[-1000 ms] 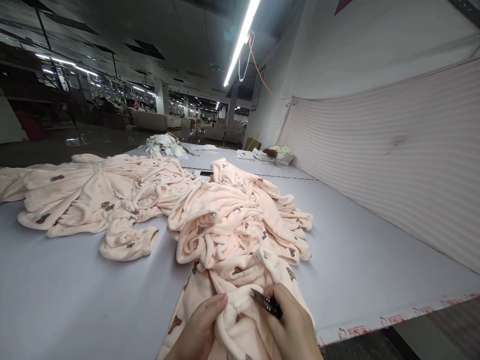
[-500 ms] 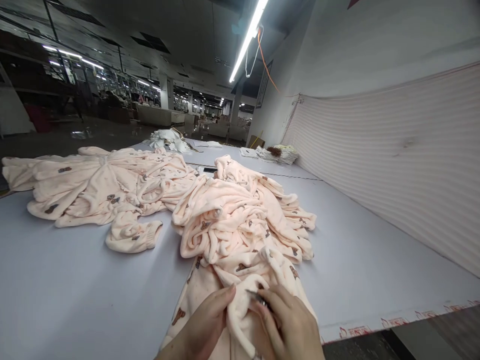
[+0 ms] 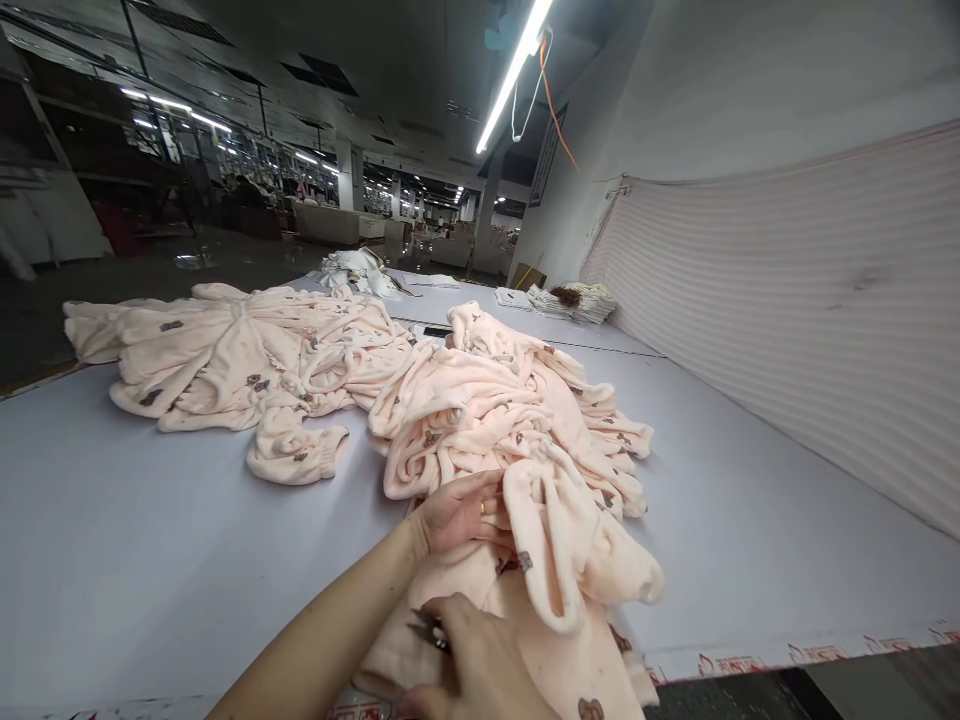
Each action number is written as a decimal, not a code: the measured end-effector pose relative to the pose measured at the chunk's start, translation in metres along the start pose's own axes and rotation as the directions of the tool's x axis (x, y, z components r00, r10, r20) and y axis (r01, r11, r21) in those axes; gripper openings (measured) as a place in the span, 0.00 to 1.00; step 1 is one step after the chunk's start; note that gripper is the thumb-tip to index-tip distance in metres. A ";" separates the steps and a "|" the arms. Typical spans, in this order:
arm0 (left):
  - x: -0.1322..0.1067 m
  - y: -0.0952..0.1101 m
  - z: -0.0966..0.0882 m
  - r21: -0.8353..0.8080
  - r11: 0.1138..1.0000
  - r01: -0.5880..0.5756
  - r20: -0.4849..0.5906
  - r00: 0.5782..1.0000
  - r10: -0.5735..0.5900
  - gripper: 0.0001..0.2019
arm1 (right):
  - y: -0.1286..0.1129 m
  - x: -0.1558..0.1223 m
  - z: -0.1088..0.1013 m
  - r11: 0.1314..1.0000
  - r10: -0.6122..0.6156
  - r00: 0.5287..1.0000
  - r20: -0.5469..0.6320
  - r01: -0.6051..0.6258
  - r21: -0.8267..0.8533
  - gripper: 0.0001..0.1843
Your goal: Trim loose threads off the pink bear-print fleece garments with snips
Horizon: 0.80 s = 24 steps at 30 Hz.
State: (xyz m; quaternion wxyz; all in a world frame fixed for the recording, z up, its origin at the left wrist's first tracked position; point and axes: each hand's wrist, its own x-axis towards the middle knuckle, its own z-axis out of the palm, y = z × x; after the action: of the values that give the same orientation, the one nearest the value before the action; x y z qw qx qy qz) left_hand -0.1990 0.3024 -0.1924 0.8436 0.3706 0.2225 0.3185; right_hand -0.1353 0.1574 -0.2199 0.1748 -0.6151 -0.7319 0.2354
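Pale-peach, brown-printed fleece garment [image 3: 600, 540] lay on pale flat desk [image 3: 135, 560], likely soft, light, best held by folded edge [image 3: 537, 582]; left hand [image 3: 457, 515] touched it, grip unclear; right hand [image 3: 484, 655] clasped small dark metal snips [image 3: 431, 630]

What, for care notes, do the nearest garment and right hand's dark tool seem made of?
Nearest garment: probably plush fleece, soft and matte, judging by its thick, rounded folds. Dark tool: likely metal, given its pointed tip; blur hides the finish.
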 end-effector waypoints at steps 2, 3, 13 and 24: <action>-0.012 0.012 -0.021 0.033 0.999 -0.017 0.001 1.000 0.017 0.16 | 0.003 0.015 0.007 0.994 -0.064 0.997 0.041 0.067 -0.085 0.14; -0.020 0.017 -0.034 0.060 0.998 -0.031 -0.013 0.999 0.032 0.17 | 0.006 0.021 0.005 0.992 -0.083 0.996 0.032 0.086 -0.096 0.10; -0.106 -0.049 -0.040 0.724 0.688 -0.035 -0.327 0.861 0.388 0.14 | 0.034 0.042 -0.095 0.970 -0.003 0.992 -0.130 0.035 0.240 0.09; -0.077 -0.066 -0.025 0.781 0.596 -0.188 -0.218 0.812 0.541 0.07 | 0.029 0.013 -0.100 0.990 0.044 0.991 -0.126 -0.060 -0.129 0.10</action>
State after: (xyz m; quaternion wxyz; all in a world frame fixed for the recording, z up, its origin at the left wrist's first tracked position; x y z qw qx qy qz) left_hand -0.2439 0.2256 -0.2482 0.4663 0.6316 0.4285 0.4473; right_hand -0.0596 0.1869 -0.1532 0.1719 -0.6576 -0.7175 0.1524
